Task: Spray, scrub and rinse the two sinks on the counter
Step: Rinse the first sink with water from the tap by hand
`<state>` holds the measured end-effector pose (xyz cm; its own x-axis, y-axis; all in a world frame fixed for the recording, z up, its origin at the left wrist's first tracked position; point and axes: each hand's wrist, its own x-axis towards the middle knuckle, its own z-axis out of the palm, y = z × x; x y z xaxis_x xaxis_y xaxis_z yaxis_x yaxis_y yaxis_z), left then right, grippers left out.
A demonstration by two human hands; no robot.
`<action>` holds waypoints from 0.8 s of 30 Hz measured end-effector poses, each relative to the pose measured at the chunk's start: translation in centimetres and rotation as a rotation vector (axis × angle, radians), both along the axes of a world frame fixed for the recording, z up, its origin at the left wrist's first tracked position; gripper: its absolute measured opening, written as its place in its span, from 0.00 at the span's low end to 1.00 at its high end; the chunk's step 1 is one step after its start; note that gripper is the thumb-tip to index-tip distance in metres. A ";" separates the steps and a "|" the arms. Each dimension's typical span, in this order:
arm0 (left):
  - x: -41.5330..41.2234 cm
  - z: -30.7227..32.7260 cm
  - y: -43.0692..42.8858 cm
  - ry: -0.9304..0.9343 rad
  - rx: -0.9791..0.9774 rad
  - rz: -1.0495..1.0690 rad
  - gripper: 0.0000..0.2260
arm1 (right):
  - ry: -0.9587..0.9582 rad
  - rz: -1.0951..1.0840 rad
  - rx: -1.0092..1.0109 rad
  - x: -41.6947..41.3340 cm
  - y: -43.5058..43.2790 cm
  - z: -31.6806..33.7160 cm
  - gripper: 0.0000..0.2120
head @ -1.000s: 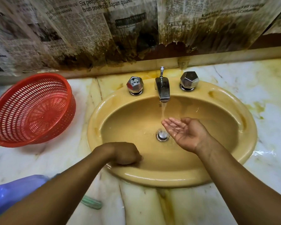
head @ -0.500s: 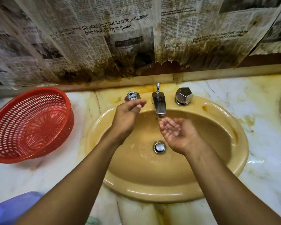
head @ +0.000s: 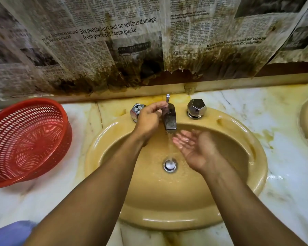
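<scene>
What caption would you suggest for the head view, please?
Left hand grips the faucet while the open right hand catches its water over the yellow sink.

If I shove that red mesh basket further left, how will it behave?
Probably very light: the red basket is thin open plastic mesh, so a nudge should move it. It sits tilted, opening toward the sink, so it may rock or tip rather than slide flat. The marble counter looks smooth, so it could skate easily.
</scene>
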<state>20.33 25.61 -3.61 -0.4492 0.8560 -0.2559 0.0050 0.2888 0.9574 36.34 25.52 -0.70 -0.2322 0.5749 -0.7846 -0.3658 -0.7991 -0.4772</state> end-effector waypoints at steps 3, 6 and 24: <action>0.3 -0.6 1.3 -0.036 -0.032 0.087 0.14 | 0.142 0.010 -0.174 -0.7 -0.3 -1.2 0.20; 0.7 -1.3 2.6 -0.090 -0.084 0.074 0.23 | 0.122 -0.017 -0.142 -0.2 0.0 -0.9 0.18; 0.7 -3.1 1.8 0.065 -0.053 -0.017 0.28 | 0.074 -0.026 -0.295 -1.5 -1.0 -2.2 0.20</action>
<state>21.02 27.42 -6.70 -0.4518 0.8497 -0.2719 0.0724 0.3386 0.9381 34.82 24.52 -2.89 -0.2837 0.3311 -0.8999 -0.4131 -0.8891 -0.1970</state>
